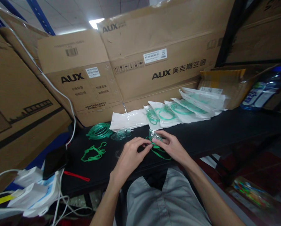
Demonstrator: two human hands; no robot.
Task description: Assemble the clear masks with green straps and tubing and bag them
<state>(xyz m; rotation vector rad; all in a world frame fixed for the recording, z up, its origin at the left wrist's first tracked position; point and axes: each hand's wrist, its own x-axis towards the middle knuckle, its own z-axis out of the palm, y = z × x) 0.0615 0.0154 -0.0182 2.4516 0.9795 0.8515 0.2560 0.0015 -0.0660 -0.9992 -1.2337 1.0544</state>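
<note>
Over the front of the black table, my right hand (170,143) grips a clear plastic oxygen mask (155,135). A green elastic strap (160,153) hangs from the mask onto the table. My left hand (136,151) pinches at the mask's left side, thumb and forefinger together; the strap seems to run to those fingertips, though the exact pinch is too small to make out. Left of my hands lie another clear mask (121,134), a coil of green tubing (99,131) and a loose bundle of green straps (93,153).
White packets with green tubing (166,113) stand in an overlapping row along the back, beside a flat white packet (128,120). Large cardboard boxes (135,72) wall the rear. A blue-capped bottle (260,91) stands far right. Power strips with cables (34,191) and a dark phone (55,161) lie left.
</note>
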